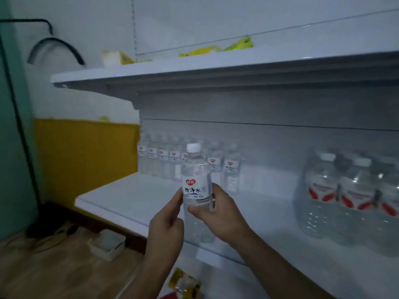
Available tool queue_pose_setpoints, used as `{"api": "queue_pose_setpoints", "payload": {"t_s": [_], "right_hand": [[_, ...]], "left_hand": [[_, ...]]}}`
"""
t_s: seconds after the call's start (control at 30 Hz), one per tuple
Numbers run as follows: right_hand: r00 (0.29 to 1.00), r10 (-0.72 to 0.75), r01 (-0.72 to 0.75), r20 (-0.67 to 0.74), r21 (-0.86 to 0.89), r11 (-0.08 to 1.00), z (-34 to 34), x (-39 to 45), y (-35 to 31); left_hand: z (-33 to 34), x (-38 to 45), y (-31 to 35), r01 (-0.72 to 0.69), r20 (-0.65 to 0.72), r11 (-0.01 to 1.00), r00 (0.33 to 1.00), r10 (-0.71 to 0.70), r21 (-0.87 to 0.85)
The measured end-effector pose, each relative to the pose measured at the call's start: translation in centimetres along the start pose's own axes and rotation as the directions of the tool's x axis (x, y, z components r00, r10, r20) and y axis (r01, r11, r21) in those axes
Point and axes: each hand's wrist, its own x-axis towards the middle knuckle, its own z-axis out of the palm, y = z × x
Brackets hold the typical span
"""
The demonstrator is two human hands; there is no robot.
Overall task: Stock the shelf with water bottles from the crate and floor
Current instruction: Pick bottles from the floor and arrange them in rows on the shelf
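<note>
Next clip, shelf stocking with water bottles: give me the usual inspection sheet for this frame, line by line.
Surface: white lower shelf, front part bare; wooden floor below.
Job's things: held bottle upright, white cap on, label facing the camera; row of small bottles at the shelf's back; larger bottles with red labels at the right. No crate in view.
Clutter: yellow packets on the upper shelf; yellow wrapper low down; small white tray on the floor.
Grippers: left hand and right hand both grip the held bottle.
Cables: black cables on the wall; more on the floor, blurred.
Surroundings: yellow wall panel, dim light.
</note>
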Motion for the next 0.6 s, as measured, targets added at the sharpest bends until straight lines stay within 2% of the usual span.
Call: {"api": "queue_pose_setpoints", "payload": {"t_s": [0.17, 0.3, 0.5, 0.6], "right_hand": [[0.981, 0.061, -0.073, -0.186, -0.060, 0.995, -8.6, -3.6, 2.9], [0.950, 0.115, -0.124, -0.289, -0.011, 0.992, -12.4, -6.6, 4.5], [0.929, 0.185, -0.181, -0.321, 0.042, 0.983, -12.2, -6.9, 7.0], [0.930, 0.189, -0.183, -0.316, 0.047, 0.982, -11.2, -5.3, 7.9]], "left_hand": [[8.8, -0.7, 1.9, -0.057, 0.147, 0.997, 0.987, 0.063, -0.047], [13.5, -1.9, 3.1, -0.071, 0.229, 0.996, 0.970, 0.080, -0.047], [14.1, -2.3, 1.7, -0.058, 0.276, 0.998, 0.960, 0.048, 0.027], [13.2, -1.3, 0.1, -0.102, 0.334, 0.991, 0.940, 0.067, 0.087]]}}
